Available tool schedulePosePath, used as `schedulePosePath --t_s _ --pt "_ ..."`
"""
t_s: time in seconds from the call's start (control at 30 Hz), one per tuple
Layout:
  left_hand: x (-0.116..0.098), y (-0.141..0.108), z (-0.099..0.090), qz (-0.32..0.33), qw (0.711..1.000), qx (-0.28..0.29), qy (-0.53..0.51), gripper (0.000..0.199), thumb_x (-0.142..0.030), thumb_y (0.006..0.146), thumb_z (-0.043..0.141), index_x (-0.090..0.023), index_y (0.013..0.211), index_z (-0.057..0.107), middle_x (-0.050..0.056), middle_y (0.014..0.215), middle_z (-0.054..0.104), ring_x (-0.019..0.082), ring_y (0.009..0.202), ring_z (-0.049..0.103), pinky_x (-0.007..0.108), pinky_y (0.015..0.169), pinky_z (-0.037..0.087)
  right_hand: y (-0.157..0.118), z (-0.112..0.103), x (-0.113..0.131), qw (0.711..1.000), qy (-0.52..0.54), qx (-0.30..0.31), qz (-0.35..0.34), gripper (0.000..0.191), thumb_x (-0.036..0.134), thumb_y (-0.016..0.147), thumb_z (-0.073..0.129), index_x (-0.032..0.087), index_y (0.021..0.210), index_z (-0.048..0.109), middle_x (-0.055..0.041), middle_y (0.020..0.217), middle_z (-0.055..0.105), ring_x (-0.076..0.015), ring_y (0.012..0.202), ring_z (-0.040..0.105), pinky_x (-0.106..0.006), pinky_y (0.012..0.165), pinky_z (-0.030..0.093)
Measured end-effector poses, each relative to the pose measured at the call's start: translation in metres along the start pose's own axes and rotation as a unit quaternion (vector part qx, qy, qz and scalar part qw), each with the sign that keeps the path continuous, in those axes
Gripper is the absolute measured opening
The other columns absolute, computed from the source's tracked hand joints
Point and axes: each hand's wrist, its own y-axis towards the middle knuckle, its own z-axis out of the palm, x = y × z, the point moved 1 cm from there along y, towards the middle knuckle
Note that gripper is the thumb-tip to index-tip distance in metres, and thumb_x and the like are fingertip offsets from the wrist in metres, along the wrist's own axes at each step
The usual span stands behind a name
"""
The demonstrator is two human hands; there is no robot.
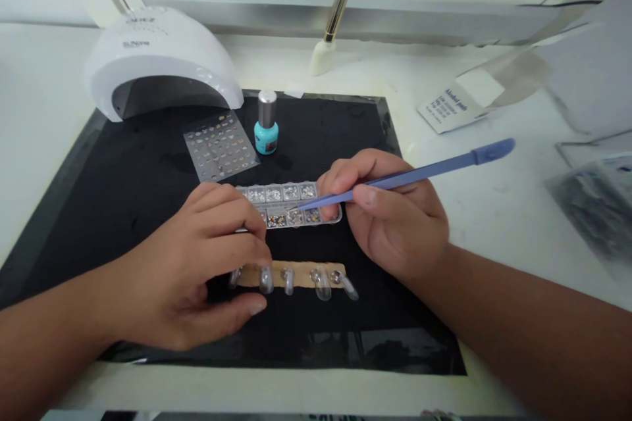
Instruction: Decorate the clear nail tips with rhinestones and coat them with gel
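Note:
My right hand [395, 210] pinches a slim blue-violet pen-like tool [415, 176]. Its fine tip points down into a clear compartment case [291, 206] filled with small rhinestones, and my fingers touch the case's right end. My left hand [207, 256] reaches over the case's left part, thumb apart from the curled fingers, with nothing visible between them. Just below lies a tan strip [301, 275] bearing several clear false nails [322, 284] on round metal mounts. My left fingers hide its left part; whether they touch it I cannot tell.
A white nail lamp [162, 62] stands at the back left of the black mat [148, 158]. Beside it are a nail sticker sheet [220, 145] and a turquoise polish bottle [266, 128]. Behind stands a pale bottle with gold cap [324, 52]. An alcohol pads box [459, 102] lies right.

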Motion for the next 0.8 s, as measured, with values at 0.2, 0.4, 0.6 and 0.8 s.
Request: schedulePosePath --t_s 0.2,0.4,0.6,0.8 --pt "0.0014 -0.001 0.0013 0.006 1.0 -0.002 0.028 0.007 -0.021 0.093 0.064 -0.022 0.099 0.066 0.003 0.098 0.059 0.022 0.091 0.051 0.041 0.083 0.034 -0.0006 0.0006 0.0009 1.0 0.006 -0.005 0.014 0.007 0.015 0.082 0.063 0.017 0.079 0.069 0.0002 0.063 0.066 -0.0137 0.059 0.062 -0.03 0.062 0.049" --pt "0.0019 -0.0018 0.002 0.021 0.999 -0.014 0.045 0.006 -0.021 0.094 0.065 -0.021 0.099 0.067 0.004 0.098 0.058 0.022 0.089 0.052 0.041 0.081 0.035 -0.0015 0.0018 0.0007 1.0 0.007 -0.008 0.016 0.006 0.017 0.083 0.067 0.018 0.078 0.07 0.0003 0.063 0.067 -0.014 0.059 0.062 -0.031 0.062 0.048" --pt "0.0013 -0.0023 0.0016 0.029 0.998 -0.019 0.051 0.006 -0.02 0.094 0.066 -0.02 0.1 0.067 0.004 0.096 0.058 0.021 0.088 0.052 0.042 0.08 0.035 -0.0021 0.0006 -0.0002 1.0 0.007 -0.001 0.015 0.006 0.021 0.085 0.07 0.02 0.079 0.071 0.0004 0.064 0.067 -0.0141 0.06 0.061 -0.031 0.062 0.048" --pt "0.001 -0.0019 0.0012 0.029 0.998 -0.021 0.049 0.006 -0.02 0.095 0.065 -0.02 0.101 0.066 0.004 0.094 0.06 0.021 0.088 0.052 0.042 0.079 0.036 -0.0017 0.0002 -0.0006 1.0 0.005 0.001 0.012 0.008 0.024 0.086 0.071 0.018 0.08 0.07 0.0006 0.064 0.067 -0.014 0.059 0.061 -0.031 0.062 0.049"
